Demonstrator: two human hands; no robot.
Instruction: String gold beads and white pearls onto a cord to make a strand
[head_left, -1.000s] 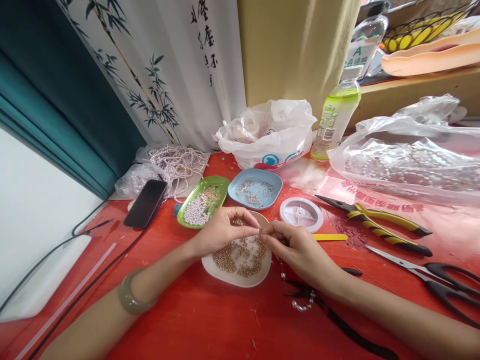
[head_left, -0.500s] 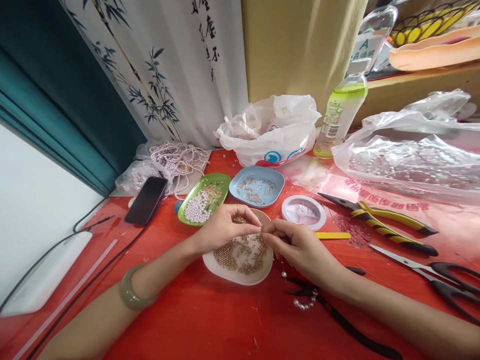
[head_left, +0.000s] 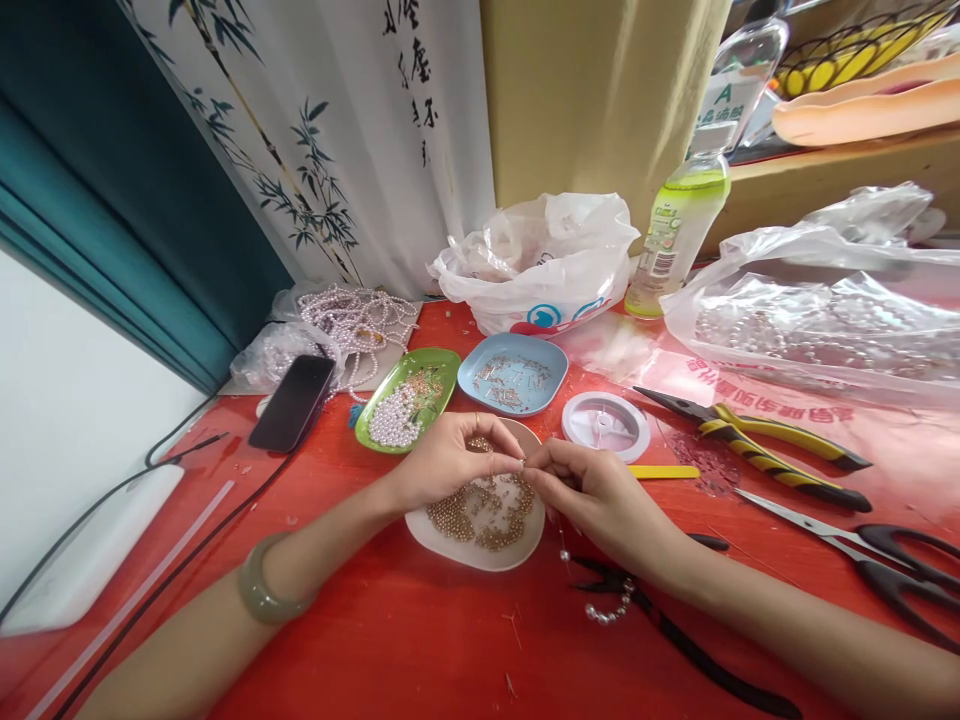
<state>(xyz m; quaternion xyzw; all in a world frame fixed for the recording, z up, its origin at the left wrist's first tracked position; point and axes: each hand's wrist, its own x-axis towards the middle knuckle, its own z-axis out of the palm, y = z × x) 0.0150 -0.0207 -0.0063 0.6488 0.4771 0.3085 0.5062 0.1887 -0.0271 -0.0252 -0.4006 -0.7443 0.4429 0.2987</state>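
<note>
Over a white plate (head_left: 480, 555) of small gold beads (head_left: 454, 518), my two hands meet fingertip to fingertip. My left hand (head_left: 461, 455) is closed in a pinch on a tiny pale bead at the fingertips. My right hand (head_left: 589, 485) also pinches, holding a thin beading thread that hangs below it. On that thread is a single pearl (head_left: 565, 555), and lower down a short curved string of pearls (head_left: 609, 610) rests by black-handled pliers (head_left: 675, 640). Behind the plate sit a green dish (head_left: 442, 365) with white pearls and a blue dish (head_left: 551, 402) with small metal pieces.
A thread spool (head_left: 606, 427), a yellow stick (head_left: 667, 472), yellow-black pliers (head_left: 757, 440) and scissors (head_left: 847, 550) lie on the right. At the back stand a plastic bag (head_left: 540, 270) and a bottle (head_left: 679, 230). A phone (head_left: 292, 402) and pearl strands (head_left: 360, 325) are on the left.
The hands stay almost in the same place, still pinching together above the plate. The hanging thread with its pearl has shifted very slightly.
</note>
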